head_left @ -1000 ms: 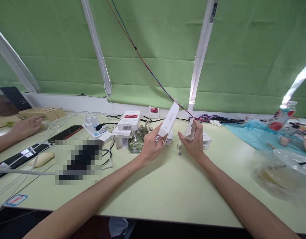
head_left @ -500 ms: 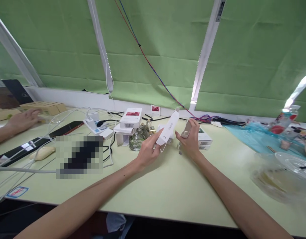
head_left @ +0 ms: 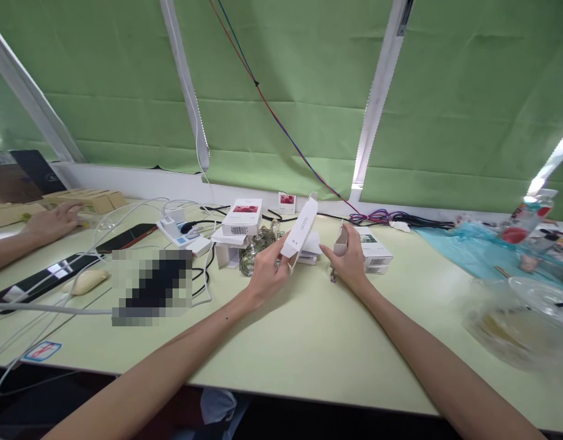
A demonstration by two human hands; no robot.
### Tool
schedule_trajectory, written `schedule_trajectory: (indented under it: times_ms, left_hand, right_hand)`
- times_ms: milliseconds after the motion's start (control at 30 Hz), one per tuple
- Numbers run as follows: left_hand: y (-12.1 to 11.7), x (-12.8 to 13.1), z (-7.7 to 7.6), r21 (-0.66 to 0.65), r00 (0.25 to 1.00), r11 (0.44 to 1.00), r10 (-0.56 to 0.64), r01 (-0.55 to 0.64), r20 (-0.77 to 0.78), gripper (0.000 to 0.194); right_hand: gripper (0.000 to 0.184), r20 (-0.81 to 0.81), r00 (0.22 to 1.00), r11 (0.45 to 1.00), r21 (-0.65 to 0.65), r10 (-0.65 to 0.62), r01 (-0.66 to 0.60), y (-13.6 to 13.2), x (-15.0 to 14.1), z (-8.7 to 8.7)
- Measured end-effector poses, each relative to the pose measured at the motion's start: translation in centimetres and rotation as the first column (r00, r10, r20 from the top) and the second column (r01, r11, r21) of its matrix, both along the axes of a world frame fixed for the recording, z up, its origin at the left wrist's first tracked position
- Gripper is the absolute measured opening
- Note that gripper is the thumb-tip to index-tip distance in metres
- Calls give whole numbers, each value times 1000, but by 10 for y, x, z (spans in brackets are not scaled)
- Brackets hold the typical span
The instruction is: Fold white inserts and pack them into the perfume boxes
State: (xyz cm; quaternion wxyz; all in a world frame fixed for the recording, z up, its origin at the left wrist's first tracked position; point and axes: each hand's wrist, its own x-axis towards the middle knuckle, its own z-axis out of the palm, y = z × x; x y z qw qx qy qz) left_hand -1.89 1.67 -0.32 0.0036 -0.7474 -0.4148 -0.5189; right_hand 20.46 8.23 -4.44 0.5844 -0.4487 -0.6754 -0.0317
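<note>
My left hand (head_left: 268,267) is closed round the lower end of an open white carton (head_left: 300,227), which tilts up to the right with its end flaps loose. My right hand (head_left: 350,256) grips a small cardboard insert (head_left: 341,240), held upright between thumb and fingers. A small shiny piece (head_left: 333,276) shows below that hand; what it belongs to is hidden. Clear glass bottles (head_left: 250,256) stand just behind my left hand. Another white box (head_left: 311,245) lies between my hands, partly covered by the carton.
A white box with red flowers (head_left: 242,217) rests on another box at left. Right of my right hand lies a white box with a green picture (head_left: 375,252). A plastic bowl (head_left: 510,336), power strip (head_left: 178,235) and cables lie around. Another person's hand (head_left: 57,221) is far left.
The carton in my left hand has moved a little left and down, uncovering more of the white box behind it. My right hand has shifted slightly and keeps hold of the insert.
</note>
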Motion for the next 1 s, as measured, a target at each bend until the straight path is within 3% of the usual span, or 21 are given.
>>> schedule_trajectory:
  times_ms: [433,867,1000]
  left_hand:
    - [1,-1,-3,-68,1000,997,30,-30,-2,49]
    - [-2,1,-1,-70,1000,997,15,-15,-10,53]
    - [-2,0,-1,-74,1000,997,6,-7,-3,54]
  right_hand:
    - [88,-27,999,999,-7,-41,40,-12,1,7]
    - [65,-11,997,987,137,-78,79,-29,-6,23]
    - [58,2,989,966,215,-146,142,-31,-7,25]
